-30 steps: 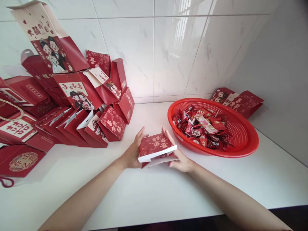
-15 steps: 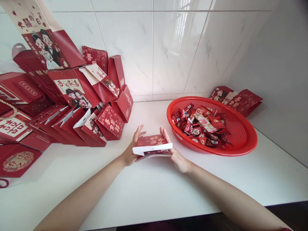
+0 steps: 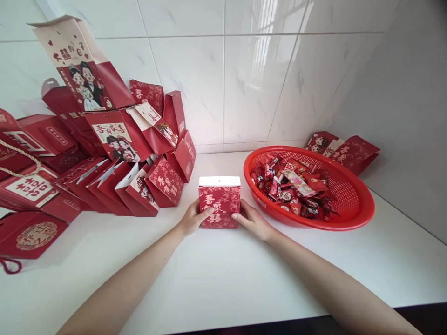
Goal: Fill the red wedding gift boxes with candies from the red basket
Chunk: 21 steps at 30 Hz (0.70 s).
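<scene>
A red paper gift box with pale lettering stands upright in the middle of the white table, its white top flap folded back at the upper edge. My left hand grips the box's left side, thumb across its front. On the opposite side my right hand does the same, its thumb on the front face. The fingers behind the box are hidden. Just right of the box sits a red plastic basket with several wrapped candies in it.
Many red gift boxes are stacked at the left, one tall couple-printed box on top. More red boxes lie behind the basket by the grey side wall. A tiled wall closes off the back of the table.
The gift box has been tipped upright, so its lettered front now faces me. Both thumbs have come onto that front face. My view has shifted slightly.
</scene>
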Each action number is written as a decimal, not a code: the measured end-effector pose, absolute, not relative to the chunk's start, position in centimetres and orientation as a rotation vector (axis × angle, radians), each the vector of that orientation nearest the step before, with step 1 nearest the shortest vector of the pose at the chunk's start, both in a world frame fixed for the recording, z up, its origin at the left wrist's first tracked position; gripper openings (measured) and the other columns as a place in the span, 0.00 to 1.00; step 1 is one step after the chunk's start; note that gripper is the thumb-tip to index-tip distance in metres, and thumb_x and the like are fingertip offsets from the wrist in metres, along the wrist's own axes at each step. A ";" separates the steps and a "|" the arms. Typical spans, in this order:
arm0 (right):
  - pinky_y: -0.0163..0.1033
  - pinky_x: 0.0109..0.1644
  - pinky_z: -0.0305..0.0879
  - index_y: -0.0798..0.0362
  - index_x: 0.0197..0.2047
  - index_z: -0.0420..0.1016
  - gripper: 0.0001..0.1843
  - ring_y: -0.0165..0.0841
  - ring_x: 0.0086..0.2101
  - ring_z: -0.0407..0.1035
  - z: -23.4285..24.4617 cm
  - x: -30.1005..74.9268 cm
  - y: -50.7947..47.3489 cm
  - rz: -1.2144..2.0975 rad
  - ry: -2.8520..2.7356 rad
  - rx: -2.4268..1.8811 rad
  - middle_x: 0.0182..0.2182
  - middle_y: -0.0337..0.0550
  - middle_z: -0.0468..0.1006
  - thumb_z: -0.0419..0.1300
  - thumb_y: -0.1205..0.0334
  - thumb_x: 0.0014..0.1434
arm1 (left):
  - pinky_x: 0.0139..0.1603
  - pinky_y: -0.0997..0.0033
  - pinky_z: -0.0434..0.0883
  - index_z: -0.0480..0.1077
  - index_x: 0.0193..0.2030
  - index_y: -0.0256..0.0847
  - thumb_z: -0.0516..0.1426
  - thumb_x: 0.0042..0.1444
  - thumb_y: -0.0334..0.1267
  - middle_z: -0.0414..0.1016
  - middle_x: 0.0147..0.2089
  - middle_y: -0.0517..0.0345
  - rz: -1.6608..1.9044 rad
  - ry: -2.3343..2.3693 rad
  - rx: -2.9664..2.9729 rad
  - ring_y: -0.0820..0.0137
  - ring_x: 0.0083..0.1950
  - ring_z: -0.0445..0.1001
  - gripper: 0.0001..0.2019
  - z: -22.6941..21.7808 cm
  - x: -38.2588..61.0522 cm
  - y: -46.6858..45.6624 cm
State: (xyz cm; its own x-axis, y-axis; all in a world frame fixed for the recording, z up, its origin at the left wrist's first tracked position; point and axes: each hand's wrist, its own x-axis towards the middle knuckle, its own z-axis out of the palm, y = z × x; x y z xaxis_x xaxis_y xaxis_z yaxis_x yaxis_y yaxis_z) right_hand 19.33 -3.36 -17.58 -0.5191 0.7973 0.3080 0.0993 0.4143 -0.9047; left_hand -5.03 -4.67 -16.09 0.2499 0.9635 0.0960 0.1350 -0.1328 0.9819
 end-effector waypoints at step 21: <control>0.56 0.67 0.53 0.48 0.70 0.49 0.35 0.44 0.65 0.53 -19.0 20.8 -3.9 0.808 -2.310 -0.882 0.66 0.54 0.57 0.57 0.52 0.63 | 0.55 0.60 0.73 0.73 0.45 0.33 0.66 0.49 0.44 0.79 0.47 0.51 1.712 2.012 2.049 0.62 0.49 0.77 0.20 0.7 -13.1 -13.0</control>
